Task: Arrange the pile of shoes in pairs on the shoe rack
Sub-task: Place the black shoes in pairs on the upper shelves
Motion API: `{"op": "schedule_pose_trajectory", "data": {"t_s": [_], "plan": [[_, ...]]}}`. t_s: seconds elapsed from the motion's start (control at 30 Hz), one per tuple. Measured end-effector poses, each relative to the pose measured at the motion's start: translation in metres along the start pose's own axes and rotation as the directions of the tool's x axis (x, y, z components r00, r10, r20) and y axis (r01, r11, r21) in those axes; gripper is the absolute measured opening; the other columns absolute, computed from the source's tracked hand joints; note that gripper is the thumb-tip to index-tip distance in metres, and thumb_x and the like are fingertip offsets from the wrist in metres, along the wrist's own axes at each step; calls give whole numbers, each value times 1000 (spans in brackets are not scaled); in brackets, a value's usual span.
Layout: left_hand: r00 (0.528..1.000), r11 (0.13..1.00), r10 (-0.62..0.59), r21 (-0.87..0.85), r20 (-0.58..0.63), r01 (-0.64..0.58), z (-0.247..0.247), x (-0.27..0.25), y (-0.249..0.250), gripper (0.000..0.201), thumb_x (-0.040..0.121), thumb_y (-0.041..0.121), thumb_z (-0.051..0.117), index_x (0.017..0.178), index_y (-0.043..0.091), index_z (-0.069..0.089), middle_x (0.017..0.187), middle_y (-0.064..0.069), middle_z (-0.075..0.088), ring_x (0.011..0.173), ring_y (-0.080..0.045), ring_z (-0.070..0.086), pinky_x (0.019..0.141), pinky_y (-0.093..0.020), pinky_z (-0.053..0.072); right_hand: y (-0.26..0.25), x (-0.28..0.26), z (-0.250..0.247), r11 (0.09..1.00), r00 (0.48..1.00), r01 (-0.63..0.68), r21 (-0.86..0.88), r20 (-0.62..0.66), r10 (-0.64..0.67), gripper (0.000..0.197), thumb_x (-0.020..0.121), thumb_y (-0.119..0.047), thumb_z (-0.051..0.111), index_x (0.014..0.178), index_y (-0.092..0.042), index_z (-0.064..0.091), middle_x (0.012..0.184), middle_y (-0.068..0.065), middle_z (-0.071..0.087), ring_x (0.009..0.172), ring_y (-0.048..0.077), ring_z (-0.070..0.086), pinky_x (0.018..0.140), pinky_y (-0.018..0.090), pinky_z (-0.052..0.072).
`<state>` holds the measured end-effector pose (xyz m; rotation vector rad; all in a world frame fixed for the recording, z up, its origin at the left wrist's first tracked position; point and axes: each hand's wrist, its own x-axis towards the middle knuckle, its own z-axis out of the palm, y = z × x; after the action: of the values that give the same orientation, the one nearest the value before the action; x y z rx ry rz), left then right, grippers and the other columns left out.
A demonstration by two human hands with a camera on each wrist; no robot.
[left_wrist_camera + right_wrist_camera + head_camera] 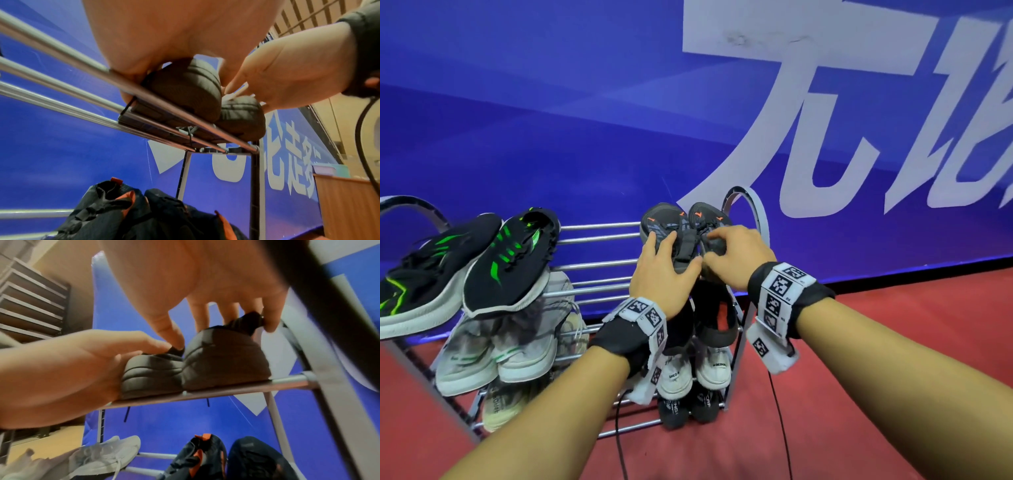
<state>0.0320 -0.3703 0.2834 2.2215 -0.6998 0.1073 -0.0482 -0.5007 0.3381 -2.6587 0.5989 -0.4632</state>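
A pair of dark grey shoes with orange marks sits at the right end of the shoe rack's top tier (599, 237), toes toward the wall. My left hand (664, 265) grips the left grey shoe (658, 219) over its heel. My right hand (736, 251) pinches the collar of the right grey shoe (709, 215). In the right wrist view both heels, left (152, 374) and right (224, 360), rest side by side on the front bar. In the left wrist view they appear from below: left heel (185, 91), right heel (242, 116).
Two black shoes with green stripes (513, 260) lie on the top tier's left. White shoes (500, 342) fill the tier below, with dark shoes (710, 308) under my hands. Lower tiers hold white shoes (678, 373) and black shoes (671, 411). A blue banner wall (585, 120) stands behind, with red floor (859, 342) around.
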Motion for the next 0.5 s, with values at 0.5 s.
{"op": "schedule_pose_trajectory", "data": {"t_s": [0.5], "plan": [[911, 997, 34, -48, -410, -59, -123, -58, -68, 42, 83, 28, 56, 124, 20, 63, 119, 4, 65, 105, -12, 61, 94, -28, 47, -121, -30, 66, 878, 930, 327, 350, 48, -366, 43, 82, -36, 62, 124, -30, 63, 132, -1, 61, 129, 23, 49, 110, 41, 39]]}}
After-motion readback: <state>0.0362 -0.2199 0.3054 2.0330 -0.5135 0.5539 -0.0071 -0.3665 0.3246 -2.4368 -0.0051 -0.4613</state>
